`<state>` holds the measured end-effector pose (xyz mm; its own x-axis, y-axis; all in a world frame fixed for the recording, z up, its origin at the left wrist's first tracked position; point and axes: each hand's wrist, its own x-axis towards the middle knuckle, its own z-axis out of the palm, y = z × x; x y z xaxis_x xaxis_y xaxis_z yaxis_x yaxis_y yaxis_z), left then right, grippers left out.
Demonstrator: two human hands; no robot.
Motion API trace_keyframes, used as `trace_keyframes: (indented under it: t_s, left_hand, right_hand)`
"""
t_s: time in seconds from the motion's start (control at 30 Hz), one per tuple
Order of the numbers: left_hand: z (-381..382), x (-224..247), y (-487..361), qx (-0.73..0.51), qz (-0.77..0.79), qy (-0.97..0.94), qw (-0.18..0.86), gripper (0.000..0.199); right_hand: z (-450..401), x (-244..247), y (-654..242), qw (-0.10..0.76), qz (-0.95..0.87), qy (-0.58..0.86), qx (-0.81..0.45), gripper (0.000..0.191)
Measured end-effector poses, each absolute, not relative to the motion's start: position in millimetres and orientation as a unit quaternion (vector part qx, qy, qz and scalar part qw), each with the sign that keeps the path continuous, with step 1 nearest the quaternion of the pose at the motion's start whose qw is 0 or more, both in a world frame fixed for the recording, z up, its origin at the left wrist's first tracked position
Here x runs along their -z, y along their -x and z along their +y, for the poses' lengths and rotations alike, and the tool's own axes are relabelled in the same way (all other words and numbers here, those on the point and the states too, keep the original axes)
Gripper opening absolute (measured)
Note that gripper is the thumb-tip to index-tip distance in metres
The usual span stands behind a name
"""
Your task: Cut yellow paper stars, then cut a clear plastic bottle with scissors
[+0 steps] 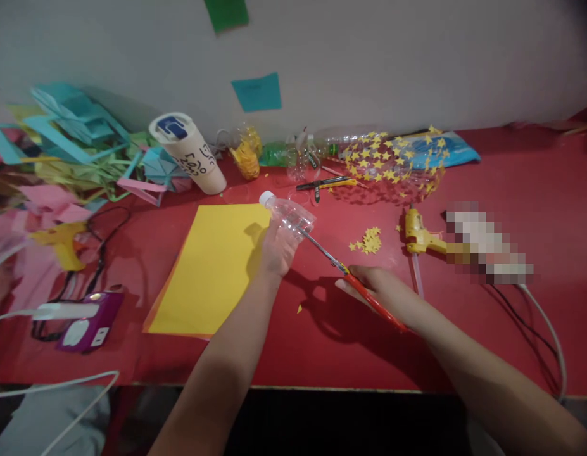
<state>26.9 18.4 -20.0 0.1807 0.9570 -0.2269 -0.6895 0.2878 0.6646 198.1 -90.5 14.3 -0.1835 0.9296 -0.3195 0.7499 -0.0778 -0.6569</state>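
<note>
My left hand is closed around the cut top of a clear plastic bottle, whose white cap points up and left. My right hand grips red-handled scissors. Their long blades reach up and left to the cut edge of the bottle piece; whether they are parted I cannot tell. Beneath my left hand lies a stack of yellow sheets with an orange one under it. Small yellow paper stars form a pile beyond my right hand.
A yellow glue gun lies at right by a blurred-out object with cables. Another glue gun and a purple power box are left. Behind stand a white tumbler, folded paper strips and a star-covered clear bottle.
</note>
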Motion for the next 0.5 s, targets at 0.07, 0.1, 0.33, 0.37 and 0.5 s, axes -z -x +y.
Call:
trace_keyframes:
  t_s: [0.07,0.1,0.33,0.37,0.5]
  left_hand:
    - [18.0,18.4,-27.7,-0.559,0.309,-0.222,0.736,0.038]
    - [18.0,17.8,-28.2,-0.561,0.308,-0.224,0.735,0.039]
    - [18.6,16.8,-28.6,-0.561,0.321,-0.214,0.732,0.04]
    - [18.6,17.0,-28.4,-0.559,0.323,-0.214,0.734,0.04]
    - [18.6,18.1,-27.9,-0.555,0.323,-0.216,0.735,0.037]
  right_hand:
    - [-90.6,-14.1,-198.1,0.123,-0.671,0.626,-0.378,0.052]
    - [-90.6,-14.0,-198.0,0.125,-0.672,0.625,-0.376,0.052]
    - [-88.8,-12.0,-196.7,0.109,-0.673,0.641,-0.351,0.053]
    - [-88.6,-11.6,-196.7,0.105,-0.674,0.643,-0.348,0.052]
    - [-88.8,-10.4,-196.5,0.108,-0.675,0.641,-0.349,0.053]
